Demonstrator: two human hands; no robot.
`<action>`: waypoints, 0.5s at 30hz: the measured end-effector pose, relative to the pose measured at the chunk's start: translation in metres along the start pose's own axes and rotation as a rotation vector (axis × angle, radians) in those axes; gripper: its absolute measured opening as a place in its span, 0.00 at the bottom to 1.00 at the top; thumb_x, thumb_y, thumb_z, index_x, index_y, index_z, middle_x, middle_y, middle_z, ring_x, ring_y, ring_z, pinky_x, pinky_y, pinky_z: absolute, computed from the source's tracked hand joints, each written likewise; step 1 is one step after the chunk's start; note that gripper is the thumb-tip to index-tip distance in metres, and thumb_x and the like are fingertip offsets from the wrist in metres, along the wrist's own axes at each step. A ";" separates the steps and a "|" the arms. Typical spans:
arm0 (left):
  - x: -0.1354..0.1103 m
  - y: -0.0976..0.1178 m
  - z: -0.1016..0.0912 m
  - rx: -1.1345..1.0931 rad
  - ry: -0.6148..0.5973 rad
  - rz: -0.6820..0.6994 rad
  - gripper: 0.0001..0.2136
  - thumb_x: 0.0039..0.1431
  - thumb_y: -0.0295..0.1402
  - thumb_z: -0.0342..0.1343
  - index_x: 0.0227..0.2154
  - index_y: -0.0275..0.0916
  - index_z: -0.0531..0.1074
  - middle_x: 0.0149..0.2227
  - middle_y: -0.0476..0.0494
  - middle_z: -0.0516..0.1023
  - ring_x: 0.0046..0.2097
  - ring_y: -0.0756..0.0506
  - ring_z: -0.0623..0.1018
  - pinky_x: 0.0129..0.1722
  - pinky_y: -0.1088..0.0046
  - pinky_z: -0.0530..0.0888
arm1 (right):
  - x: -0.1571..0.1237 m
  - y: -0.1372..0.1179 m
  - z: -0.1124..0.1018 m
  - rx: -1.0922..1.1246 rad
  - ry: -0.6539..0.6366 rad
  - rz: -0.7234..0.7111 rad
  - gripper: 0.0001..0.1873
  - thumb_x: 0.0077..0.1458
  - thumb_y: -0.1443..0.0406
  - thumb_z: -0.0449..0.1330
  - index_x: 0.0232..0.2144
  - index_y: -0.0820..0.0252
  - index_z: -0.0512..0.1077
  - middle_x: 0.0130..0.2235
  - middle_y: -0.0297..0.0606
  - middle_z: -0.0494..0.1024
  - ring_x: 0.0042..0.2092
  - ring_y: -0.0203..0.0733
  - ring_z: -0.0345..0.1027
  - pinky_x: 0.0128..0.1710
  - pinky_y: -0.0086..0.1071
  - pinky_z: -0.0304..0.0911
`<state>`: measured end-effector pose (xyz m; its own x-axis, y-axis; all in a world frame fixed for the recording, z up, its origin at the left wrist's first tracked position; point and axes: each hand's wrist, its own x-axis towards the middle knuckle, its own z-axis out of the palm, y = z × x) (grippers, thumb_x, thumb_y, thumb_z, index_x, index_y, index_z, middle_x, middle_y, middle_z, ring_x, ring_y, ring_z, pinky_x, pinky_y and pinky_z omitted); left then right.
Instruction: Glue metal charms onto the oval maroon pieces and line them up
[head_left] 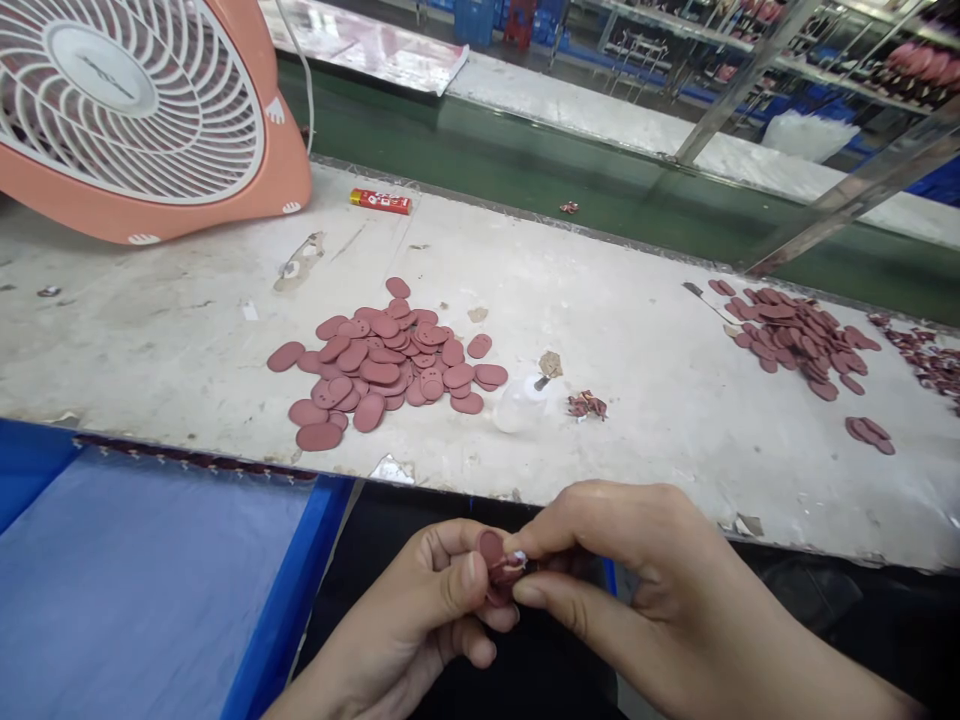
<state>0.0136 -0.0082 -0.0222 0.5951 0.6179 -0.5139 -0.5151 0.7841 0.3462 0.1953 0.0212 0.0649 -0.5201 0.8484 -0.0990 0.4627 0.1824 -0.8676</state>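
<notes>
Between the thumb and fingers of my left hand (442,590) is a dark red oval piece (491,546), held just off the table's front edge. My right hand (630,590) pinches a small red-and-white piece (513,565) against it; fingertips hide part of both. On the table beyond lies a loose heap of flat dark red oval pieces (381,373), some with small holes. To the right of that heap are a small clear bottle with a dark tip (519,405) and a little cluster of red-and-white bits (587,405).
An orange fan (289,150) stands at the back left, near a red tube (381,202). More ovals (799,335) and small bits (926,360) lie at right. A green belt (525,160) runs behind the table (645,350). A blue plastic-lined bin (281,590) sits at front left.
</notes>
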 end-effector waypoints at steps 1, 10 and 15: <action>0.000 0.000 0.000 0.001 -0.002 0.001 0.13 0.44 0.40 0.71 0.27 0.36 0.80 0.24 0.49 0.74 0.25 0.55 0.73 0.21 0.87 0.71 | 0.000 -0.001 0.000 -0.005 0.004 -0.006 0.08 0.55 0.74 0.62 0.34 0.57 0.75 0.32 0.26 0.81 0.33 0.29 0.74 0.37 0.20 0.65; -0.001 0.000 0.005 -0.014 0.009 0.037 0.14 0.43 0.42 0.71 0.27 0.36 0.81 0.22 0.50 0.72 0.24 0.56 0.70 0.20 0.88 0.69 | 0.002 -0.005 0.003 -0.047 0.054 -0.111 0.09 0.53 0.76 0.63 0.34 0.59 0.75 0.31 0.28 0.81 0.33 0.29 0.75 0.34 0.18 0.66; -0.001 0.002 0.005 -0.011 0.004 0.027 0.14 0.43 0.43 0.70 0.26 0.37 0.81 0.22 0.50 0.71 0.23 0.56 0.69 0.20 0.88 0.69 | 0.002 -0.005 0.003 -0.051 0.042 -0.091 0.09 0.55 0.75 0.62 0.35 0.57 0.75 0.32 0.26 0.81 0.34 0.28 0.74 0.35 0.18 0.66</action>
<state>0.0154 -0.0065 -0.0170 0.5784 0.6387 -0.5074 -0.5377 0.7663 0.3517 0.1902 0.0205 0.0675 -0.5316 0.8470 0.0010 0.4509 0.2840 -0.8462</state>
